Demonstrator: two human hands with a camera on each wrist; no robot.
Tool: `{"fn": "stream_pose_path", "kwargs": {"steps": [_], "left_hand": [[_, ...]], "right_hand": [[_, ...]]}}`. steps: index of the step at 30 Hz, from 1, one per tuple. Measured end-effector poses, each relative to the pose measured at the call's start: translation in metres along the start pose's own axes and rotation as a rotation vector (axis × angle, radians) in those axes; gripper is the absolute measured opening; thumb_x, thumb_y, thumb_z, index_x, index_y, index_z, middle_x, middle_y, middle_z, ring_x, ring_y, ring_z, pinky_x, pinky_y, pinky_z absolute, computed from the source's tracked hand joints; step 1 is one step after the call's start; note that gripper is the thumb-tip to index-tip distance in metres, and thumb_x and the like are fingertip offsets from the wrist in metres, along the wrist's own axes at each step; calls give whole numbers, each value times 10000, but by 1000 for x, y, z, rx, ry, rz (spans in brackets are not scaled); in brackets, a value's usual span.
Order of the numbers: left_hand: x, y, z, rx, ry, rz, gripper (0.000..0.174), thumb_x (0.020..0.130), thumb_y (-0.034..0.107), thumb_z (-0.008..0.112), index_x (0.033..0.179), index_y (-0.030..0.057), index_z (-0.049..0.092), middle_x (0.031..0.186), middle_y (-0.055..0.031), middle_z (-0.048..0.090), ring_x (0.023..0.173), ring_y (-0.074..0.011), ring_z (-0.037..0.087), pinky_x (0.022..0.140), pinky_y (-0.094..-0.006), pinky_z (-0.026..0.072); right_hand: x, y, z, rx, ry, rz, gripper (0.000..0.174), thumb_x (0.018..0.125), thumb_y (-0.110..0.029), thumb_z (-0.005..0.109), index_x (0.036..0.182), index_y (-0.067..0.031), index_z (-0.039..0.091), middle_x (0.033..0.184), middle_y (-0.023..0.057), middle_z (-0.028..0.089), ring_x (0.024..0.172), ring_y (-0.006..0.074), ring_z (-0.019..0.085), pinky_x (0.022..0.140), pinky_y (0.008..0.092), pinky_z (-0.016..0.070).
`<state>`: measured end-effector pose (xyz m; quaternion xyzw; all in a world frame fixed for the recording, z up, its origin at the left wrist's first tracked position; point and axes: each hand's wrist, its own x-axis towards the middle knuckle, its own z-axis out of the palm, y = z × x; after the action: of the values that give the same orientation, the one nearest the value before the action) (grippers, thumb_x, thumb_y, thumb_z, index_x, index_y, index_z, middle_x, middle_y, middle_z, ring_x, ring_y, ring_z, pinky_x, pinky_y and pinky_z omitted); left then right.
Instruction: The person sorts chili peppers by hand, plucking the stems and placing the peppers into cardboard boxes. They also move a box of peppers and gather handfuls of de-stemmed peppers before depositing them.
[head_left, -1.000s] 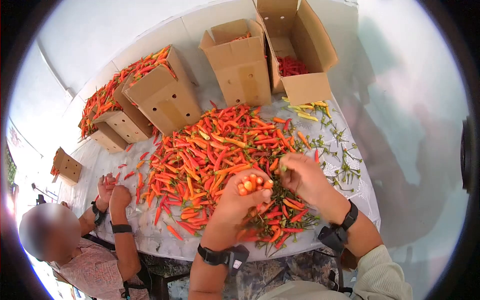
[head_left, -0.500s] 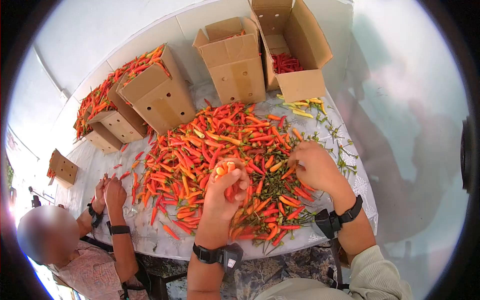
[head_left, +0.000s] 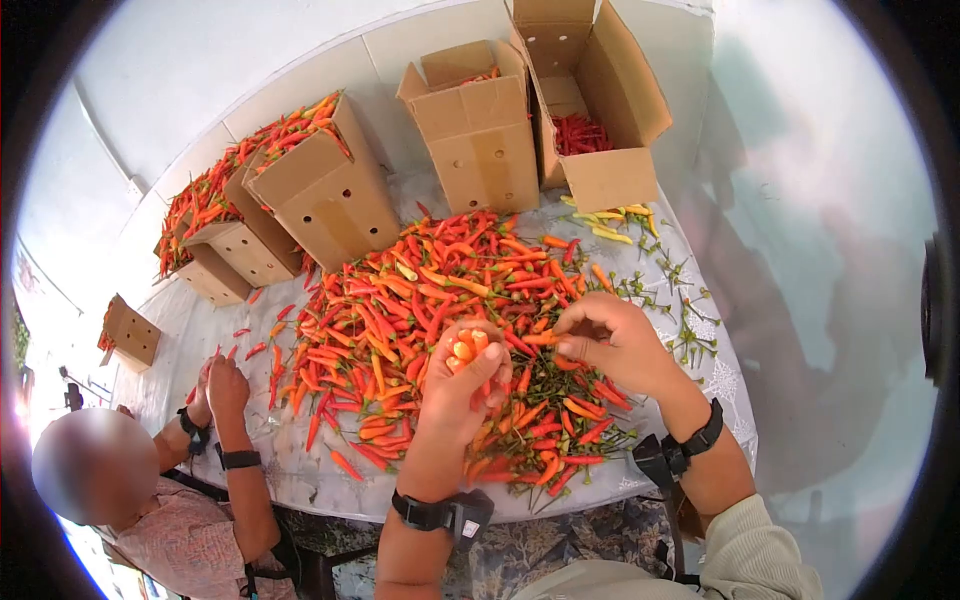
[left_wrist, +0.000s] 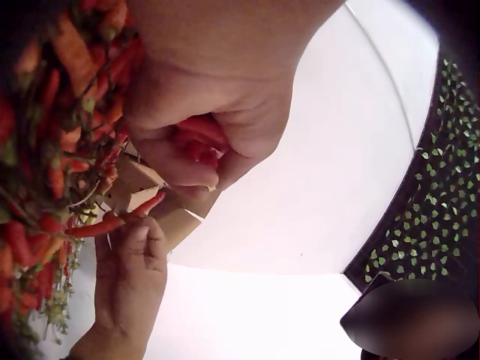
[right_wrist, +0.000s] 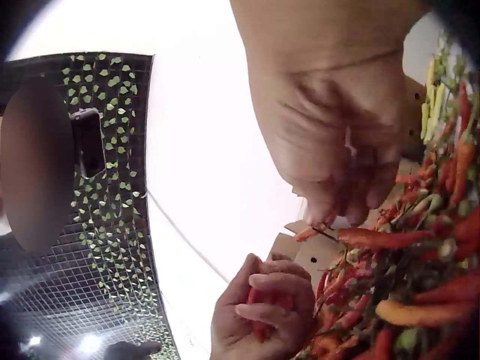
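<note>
My left hand (head_left: pixel 462 385) curls round a bunch of orange and red chili peppers (head_left: pixel 465 352), their ends showing above the thumb. In the left wrist view red chilies (left_wrist: pixel 201 140) lie inside its curled fingers. Just to the right, my right hand (head_left: pixel 622 342) pinches an orange chili pepper (head_left: pixel 540 340) between thumb and fingertips, over the pile. The right wrist view has that hand (right_wrist: pixel 341 150) from above, fingertips close over the chilies. Beneath both hands spreads a big heap of red and orange chilies (head_left: pixel 400 310), with green stems (head_left: pixel 535 385) mixed in at its right side.
Cardboard boxes (head_left: pixel 325 215) filled with chilies line the table's back; a tall open box (head_left: pixel 610 180) holds red ones. Yellow chilies (head_left: pixel 612 234) and loose stems (head_left: pixel 690 345) lie on the patterned tablecloth (head_left: pixel 735 400) at right. Another person (head_left: pixel 190 530) handles chilies at left.
My left hand has turned over its chilies and sits slightly lower. The right hand went down to the pile and has come up a little with an orange chili between its fingertips.
</note>
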<state>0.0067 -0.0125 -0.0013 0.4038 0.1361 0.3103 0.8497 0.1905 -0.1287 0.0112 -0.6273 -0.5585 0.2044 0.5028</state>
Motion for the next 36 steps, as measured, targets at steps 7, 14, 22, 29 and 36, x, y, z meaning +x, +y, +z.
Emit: {"fn": "stream_pose_path", "kwargs": {"steps": [7,14,22,29,36], "left_hand": [[1,-7,4,207,67,191,202,876,27,622,1062,51,547,899,-64,623,731,-118,623,440,-196,432],[-3,-4,8,483,-47,-33,251,854,94,683,1064,16,568,876,-47,632,706,-88,635,482,-181,467],[0,-15,2,493,-91,20,264,813,61,719,1031,22,576,727,-8,592,514,-51,507,411,-185,371],[-2,-12,2,476,-105,-57,298,778,77,771,1006,11,590,871,12,589,794,-56,545,700,-205,472],[-2,-13,0,494,-167,-58,296,775,84,776,999,11,596,870,10,589,789,-59,545,694,-211,466]], "right_hand": [[-4,3,16,225,33,6,152,801,5,698,930,-6,618,933,46,628,842,104,616,731,253,520],[-7,1,22,380,78,-44,134,815,-23,691,930,7,631,924,56,637,827,119,622,733,257,511],[-5,-7,19,589,-19,69,128,846,-73,685,919,15,626,956,64,615,868,132,607,777,271,503],[-3,4,26,464,-32,-74,103,850,-75,678,818,5,622,869,39,581,796,106,545,697,254,440],[-4,7,26,547,-52,-2,132,864,-99,666,804,4,610,861,19,561,790,90,511,697,244,411]]}}
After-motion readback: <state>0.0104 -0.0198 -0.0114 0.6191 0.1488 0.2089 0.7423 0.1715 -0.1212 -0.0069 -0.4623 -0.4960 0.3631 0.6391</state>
